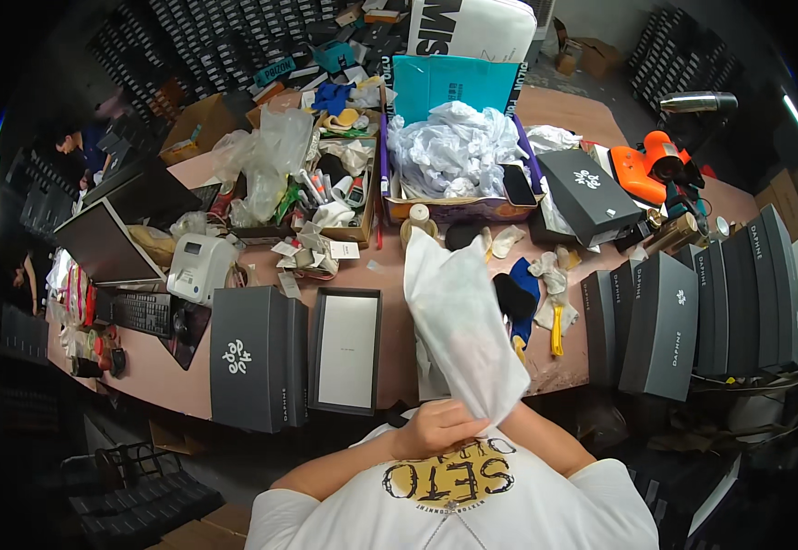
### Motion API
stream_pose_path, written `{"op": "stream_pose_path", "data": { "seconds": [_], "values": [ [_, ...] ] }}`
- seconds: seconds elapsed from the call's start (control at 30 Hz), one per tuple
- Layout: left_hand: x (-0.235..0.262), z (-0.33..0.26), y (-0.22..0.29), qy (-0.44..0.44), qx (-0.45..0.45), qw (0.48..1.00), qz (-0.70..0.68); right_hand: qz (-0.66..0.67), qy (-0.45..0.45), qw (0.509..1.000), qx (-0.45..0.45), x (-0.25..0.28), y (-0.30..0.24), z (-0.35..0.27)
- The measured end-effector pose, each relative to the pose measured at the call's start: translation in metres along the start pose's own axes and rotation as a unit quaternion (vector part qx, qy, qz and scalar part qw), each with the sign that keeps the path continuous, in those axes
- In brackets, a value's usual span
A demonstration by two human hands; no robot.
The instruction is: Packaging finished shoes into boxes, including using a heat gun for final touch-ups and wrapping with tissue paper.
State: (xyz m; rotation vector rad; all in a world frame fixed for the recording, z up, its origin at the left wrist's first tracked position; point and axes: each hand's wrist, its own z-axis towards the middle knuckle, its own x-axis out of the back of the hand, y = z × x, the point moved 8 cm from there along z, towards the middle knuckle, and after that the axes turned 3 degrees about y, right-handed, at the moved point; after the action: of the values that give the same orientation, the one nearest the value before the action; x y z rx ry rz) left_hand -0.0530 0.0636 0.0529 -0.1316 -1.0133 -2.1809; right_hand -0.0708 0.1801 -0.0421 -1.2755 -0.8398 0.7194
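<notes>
A thin white bag stands up from my chest over the table's near edge, its top reaching toward the middle of the tabletop. My left hand is closed on its lower edge. My right forearm runs up to the bag's lower end. My right hand shows only as a faint pinkish shape through the white material, so its fingers and anything in them cannot be made out. Left of the bag lies an open dark grey box with a white inside.
Closed dark grey shoe boxes stand at the left, and several more at the right. Behind are a purple carton of crumpled white paper, a phone, a label printer and an orange tape dispenser. Another person is far left.
</notes>
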Motion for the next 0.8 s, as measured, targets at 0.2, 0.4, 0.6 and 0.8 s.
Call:
{"op": "stream_pose_path", "data": {
  "seconds": [0.2, 0.4, 0.6, 0.8],
  "values": [
    [0.039, -0.023, -0.034, 0.052, 0.222, 0.97, 0.086, -0.241, -0.013, 0.964, 0.113, 0.003, -0.008, 0.0],
    [0.054, -0.125, -0.141, 0.413, 0.516, 0.589, -0.466, -0.303, -0.323, 0.887, 0.133, -0.076, 0.003, -0.051],
    [0.167, -0.083, -0.115, 0.158, 0.481, 0.854, -0.115, 0.462, -0.171, 0.821, -0.288, 0.016, 0.039, -0.024],
    [0.009, -0.04, -0.196, 0.335, 0.478, 0.75, -0.311, 0.261, -0.09, 0.927, -0.255, 0.031, 0.044, -0.01]
  ]
}}
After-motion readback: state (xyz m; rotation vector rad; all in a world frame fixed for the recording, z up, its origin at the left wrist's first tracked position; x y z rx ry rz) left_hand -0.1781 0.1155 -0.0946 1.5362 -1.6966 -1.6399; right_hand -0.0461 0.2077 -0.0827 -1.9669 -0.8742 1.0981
